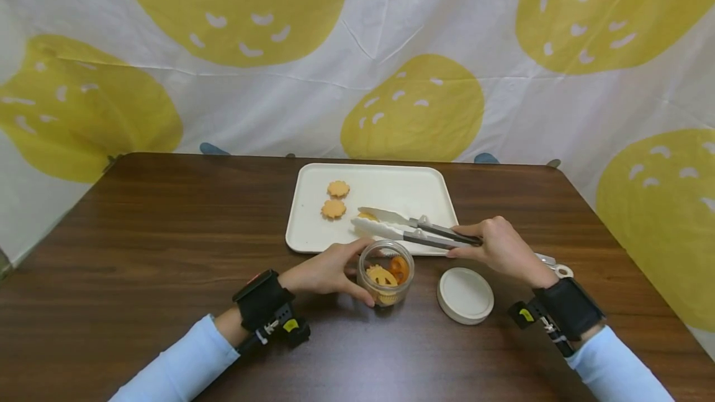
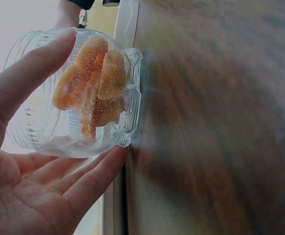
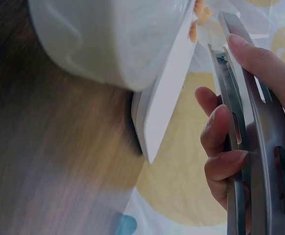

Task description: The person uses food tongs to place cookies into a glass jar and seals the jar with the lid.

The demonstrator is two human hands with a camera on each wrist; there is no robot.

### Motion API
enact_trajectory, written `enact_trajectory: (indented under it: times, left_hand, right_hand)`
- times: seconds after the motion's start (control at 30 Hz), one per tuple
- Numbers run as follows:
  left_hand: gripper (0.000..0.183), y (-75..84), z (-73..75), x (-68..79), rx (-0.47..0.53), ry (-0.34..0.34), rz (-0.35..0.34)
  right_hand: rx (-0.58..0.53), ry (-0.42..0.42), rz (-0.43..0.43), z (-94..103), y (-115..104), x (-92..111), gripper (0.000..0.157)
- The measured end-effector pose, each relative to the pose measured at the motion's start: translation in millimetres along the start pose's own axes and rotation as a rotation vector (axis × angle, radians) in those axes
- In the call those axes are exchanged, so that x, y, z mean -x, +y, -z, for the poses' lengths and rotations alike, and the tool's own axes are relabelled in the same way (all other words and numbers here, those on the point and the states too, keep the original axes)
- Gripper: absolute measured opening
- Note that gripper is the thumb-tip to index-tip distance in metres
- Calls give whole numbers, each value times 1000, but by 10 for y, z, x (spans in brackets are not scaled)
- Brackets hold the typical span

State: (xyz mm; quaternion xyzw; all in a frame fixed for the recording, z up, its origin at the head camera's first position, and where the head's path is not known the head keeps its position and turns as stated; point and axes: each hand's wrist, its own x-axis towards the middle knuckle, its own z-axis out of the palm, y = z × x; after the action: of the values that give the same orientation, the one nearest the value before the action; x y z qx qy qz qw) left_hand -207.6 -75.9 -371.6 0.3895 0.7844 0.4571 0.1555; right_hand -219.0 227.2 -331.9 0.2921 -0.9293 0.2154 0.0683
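My left hand (image 1: 332, 270) grips a clear glass jar (image 1: 385, 296) from its left side, thumb in front and fingers behind. The jar stands lidless, holding flower-shaped biscuits (image 2: 110, 81) and an orange piece (image 1: 399, 268). My right hand (image 1: 497, 250) holds metal tongs (image 1: 421, 238) by their dark handles, with the thumb on one arm and curled fingers on the other (image 3: 223, 127). Over the white tray (image 1: 402, 188), the tong tips are spread about a biscuit (image 1: 367, 216), partly hidden; whether they touch it, I cannot tell. Two more biscuits (image 1: 333, 208) lie left of it.
A round white lid (image 1: 465, 295) lies on the brown wooden table (image 1: 184, 234), right of the jar. Beyond my right wrist, a metal tool with a cream loop handle (image 1: 563, 271) is partly covered. A yellow-patterned white cloth (image 1: 413, 104) hangs behind the table.
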Motion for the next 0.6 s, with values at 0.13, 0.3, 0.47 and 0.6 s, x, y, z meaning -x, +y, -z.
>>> enact_trajectory:
  times: [0.13,0.3,0.47,0.6]
  left_hand:
    - [81,2,3,4,-15,6,-11]
    - [82,1,5,9,8,-1,-13]
    - [81,12,13,13,29,-5,-2]
    - [79,14,16,12,36,-9,5]
  right_hand:
    - [-1,7,-14,55,11,49,48]
    - [-17,23,-31,153,10,119,44]
    - [-13,57,-17,243,-4,194,41]
    - [1,80,-3,293,-12,262,40]
